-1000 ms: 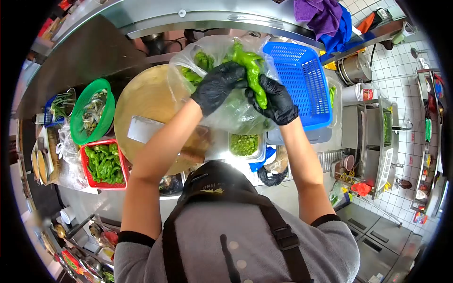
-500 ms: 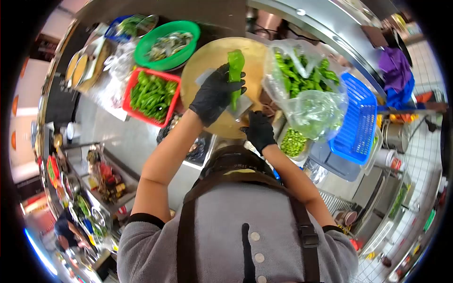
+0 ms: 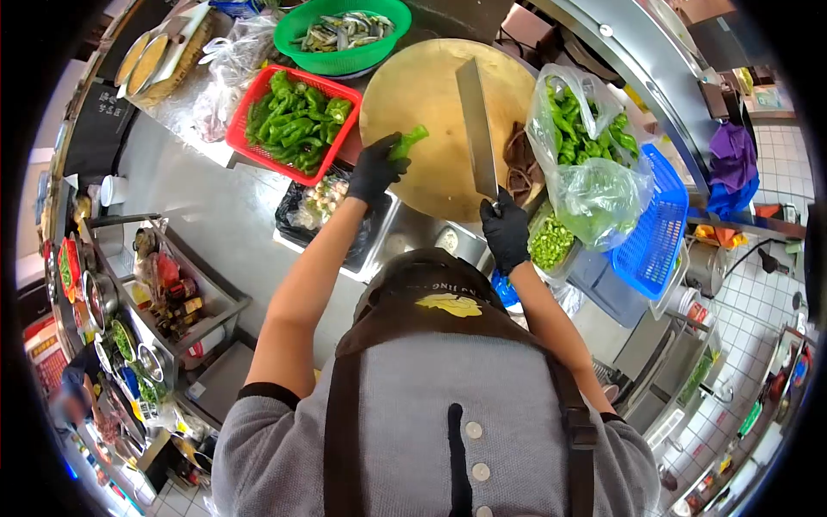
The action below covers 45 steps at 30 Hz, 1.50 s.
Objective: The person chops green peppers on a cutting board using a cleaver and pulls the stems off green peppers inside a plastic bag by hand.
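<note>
Head view shows the left hand (image 3: pixel 376 167) gripping a green pepper (image 3: pixel 409 143) over the round board (image 3: pixel 444 121), while the right hand (image 3: pixel 506 233) grasps the handle end of a cleaver (image 3: pixel 477 125) angled across it

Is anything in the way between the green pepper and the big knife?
No, nothing that I can see. Only the chopping board shows between the green pepper in the left hand and the big knife.
</note>
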Tool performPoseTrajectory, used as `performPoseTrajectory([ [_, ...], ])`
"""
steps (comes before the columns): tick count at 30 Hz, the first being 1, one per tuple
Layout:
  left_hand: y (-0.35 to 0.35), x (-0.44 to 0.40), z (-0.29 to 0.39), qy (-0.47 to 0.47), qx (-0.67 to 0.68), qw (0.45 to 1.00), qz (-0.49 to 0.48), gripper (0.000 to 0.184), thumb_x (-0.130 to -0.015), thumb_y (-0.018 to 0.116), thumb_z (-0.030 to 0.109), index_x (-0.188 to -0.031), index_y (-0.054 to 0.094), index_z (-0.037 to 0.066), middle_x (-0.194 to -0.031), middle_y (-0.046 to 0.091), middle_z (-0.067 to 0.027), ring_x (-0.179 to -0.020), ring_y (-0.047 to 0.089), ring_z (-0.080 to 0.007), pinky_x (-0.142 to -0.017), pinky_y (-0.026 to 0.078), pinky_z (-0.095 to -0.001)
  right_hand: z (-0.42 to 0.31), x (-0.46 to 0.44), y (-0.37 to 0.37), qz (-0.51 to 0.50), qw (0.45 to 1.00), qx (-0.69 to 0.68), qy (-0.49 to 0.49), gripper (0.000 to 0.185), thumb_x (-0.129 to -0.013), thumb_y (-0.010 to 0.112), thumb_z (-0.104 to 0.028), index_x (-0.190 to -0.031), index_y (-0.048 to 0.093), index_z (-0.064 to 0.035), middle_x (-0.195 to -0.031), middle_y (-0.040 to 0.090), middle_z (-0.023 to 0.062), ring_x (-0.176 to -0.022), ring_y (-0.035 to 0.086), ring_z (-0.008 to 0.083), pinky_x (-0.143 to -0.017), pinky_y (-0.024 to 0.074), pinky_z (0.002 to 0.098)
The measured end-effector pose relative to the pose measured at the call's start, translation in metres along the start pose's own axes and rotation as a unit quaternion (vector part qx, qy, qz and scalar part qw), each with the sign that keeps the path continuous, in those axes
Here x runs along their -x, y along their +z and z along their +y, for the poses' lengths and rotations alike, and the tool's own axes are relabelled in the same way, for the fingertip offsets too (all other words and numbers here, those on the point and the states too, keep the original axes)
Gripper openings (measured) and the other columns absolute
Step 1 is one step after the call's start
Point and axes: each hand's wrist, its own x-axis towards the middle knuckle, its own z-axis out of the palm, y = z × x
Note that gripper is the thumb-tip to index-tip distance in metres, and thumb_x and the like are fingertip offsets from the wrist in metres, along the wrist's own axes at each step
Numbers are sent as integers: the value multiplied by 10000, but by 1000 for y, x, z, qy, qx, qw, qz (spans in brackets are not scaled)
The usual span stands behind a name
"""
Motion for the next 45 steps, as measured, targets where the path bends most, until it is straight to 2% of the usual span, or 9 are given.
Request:
performPoseTrajectory([
  [5, 8, -23, -40, 223, -320, 920, 49, 597, -683, 705, 70, -1251, 525, 107, -1014, 597, -169, -908, 586, -318, -825, 467, -369, -50, 2, -1, -60, 998, -29, 24, 332, -819, 577, -173, -1130, 567, -58, -904, 637, 204, -802, 633, 330, -701, 481, 360],
  [8, 6, -23, -50, 227, -315, 920, 46, 586, -685, 692, 47, -1244, 536, 127, -971, 582, -167, -909, 579, -318, -813, 467, -373, -35, -1, 20, -51, 998, 10, -25, 323, -823, 562, -179, -1122, 570, -59, -930, 628, 219, -830, 619, 362, -712, 481, 378],
  [13, 13, -17, -59, 82, -56, 994, 32, 610, -669, 666, -14, -1248, 535, 131, -901, 541, -158, -856, 554, -324, -764, 455, -378, -37, 1, 26, -74, 997, 36, 4, 302, -820, 548, -212, -1068, 579, -43, -888, 621, 232, -819, 599, 394, -708, 478, 413],
  [15, 14, -16, -64, 111, -101, 988, 44, 620, -665, 658, -28, -1251, 532, 131, -884, 523, -153, -835, 542, -323, -748, 450, -379, -40, 1, 26, -76, 996, 56, 5, 299, -820, 541, -218, -1054, 578, -35, -861, 619, 236, -809, 597, 398, -702, 475, 424],
  [17, 14, -10, -62, 237, -331, 911, 65, 622, -665, 649, -35, -1252, 530, 129, -872, 505, -148, -814, 529, -318, -738, 448, -378, -45, -3, 23, -124, 991, 43, 39, 283, -823, 532, -217, -1026, 577, -26, -851, 615, 247, -804, 595, 402, -698, 468, 441],
  [20, 10, -15, -70, 267, -360, 891, 69, 618, -671, 633, -46, -1254, 528, 130, -871, 503, -151, -805, 530, -315, -736, 450, -377, -48, -10, 23, -148, 985, 87, 19, 273, -833, 510, -216, -1005, 563, -11, -827, 611, 255, -794, 594, 408, -694, 464, 461],
  [25, 18, -13, -64, 130, -208, 968, 51, 517, -681, 630, -22, -1179, 564, 99, -871, 542, -173, -741, 545, -337, -658, 460, -401, -70, -2, 50, -140, 968, 206, 0, 287, -862, 454, -196, -1061, 510, 3, -841, 603, 256, -793, 591, 425, -701, 468, 485],
  [30, 17, -9, -72, 281, -342, 892, 94, 514, -698, 596, -41, -1187, 558, 112, -886, 545, -181, -802, 528, -350, -683, 454, -400, -72, 8, 38, -154, 967, 201, 9, 390, -871, 472, -204, -1215, 438, -23, -923, 596, 244, -808, 595, 403, -703, 465, 482],
  [45, 19, -10, -71, 220, -312, 920, 85, 651, -630, 653, -70, -1239, 545, 135, -852, 520, -154, -787, 525, -312, -718, 440, -377, -82, 3, 39, -148, 966, 208, 30, 340, -869, 476, -210, -1155, 482, -26, -931, 605, 247, -792, 591, 425, -710, 469, 494],
])
